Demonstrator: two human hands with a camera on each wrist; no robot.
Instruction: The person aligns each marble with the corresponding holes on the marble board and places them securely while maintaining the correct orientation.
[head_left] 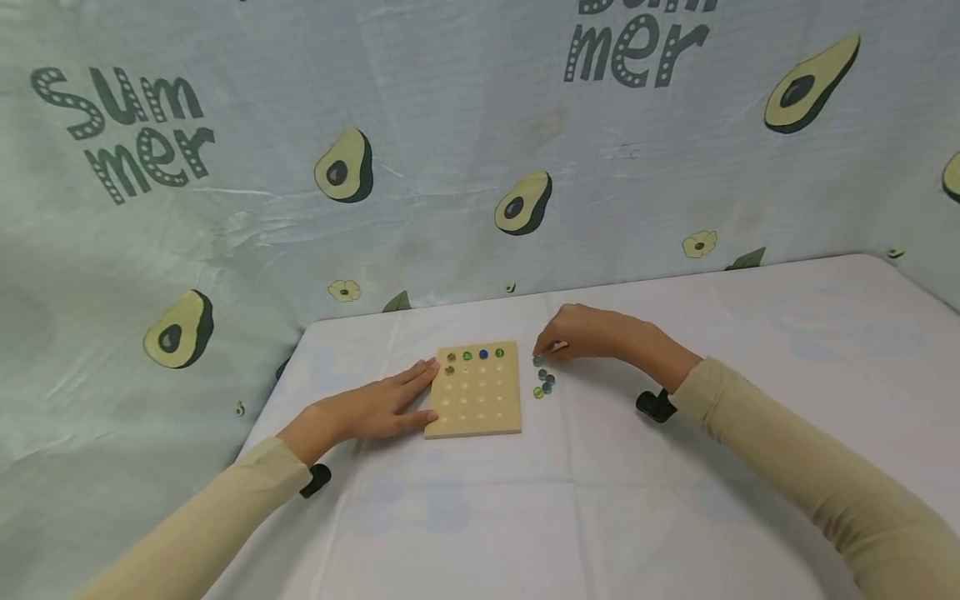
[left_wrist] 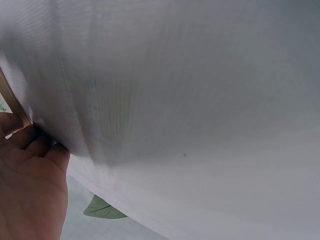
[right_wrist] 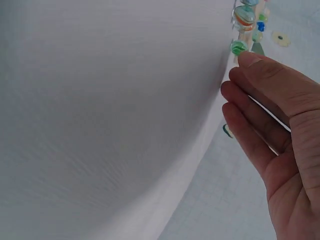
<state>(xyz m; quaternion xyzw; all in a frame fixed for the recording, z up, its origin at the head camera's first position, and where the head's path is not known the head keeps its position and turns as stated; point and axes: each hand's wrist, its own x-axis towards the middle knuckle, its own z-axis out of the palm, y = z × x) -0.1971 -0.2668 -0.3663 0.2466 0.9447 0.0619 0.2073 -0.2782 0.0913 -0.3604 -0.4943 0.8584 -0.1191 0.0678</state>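
Note:
A square wooden board (head_left: 474, 423) with rows of round hollows lies on the table. Several marbles sit along its far row, and one brownish marble (head_left: 449, 371) starts the row below. My left hand (head_left: 382, 407) rests flat at the board's left edge, fingers straight, the tips touching it. To the right of the board, my right hand (head_left: 581, 332) pinches a greenish marble (right_wrist: 239, 47) between thumb and fingertips, close to the table. Several loose marbles (head_left: 547, 387) lie just below that hand. In the left wrist view only a strip of the board shows.
A white cloth (head_left: 480, 525) covers the table. Behind it hangs a pale curtain (head_left: 420, 100) printed with avocados and lettering. Dark wrist cameras (head_left: 656, 406) sit under both wrists.

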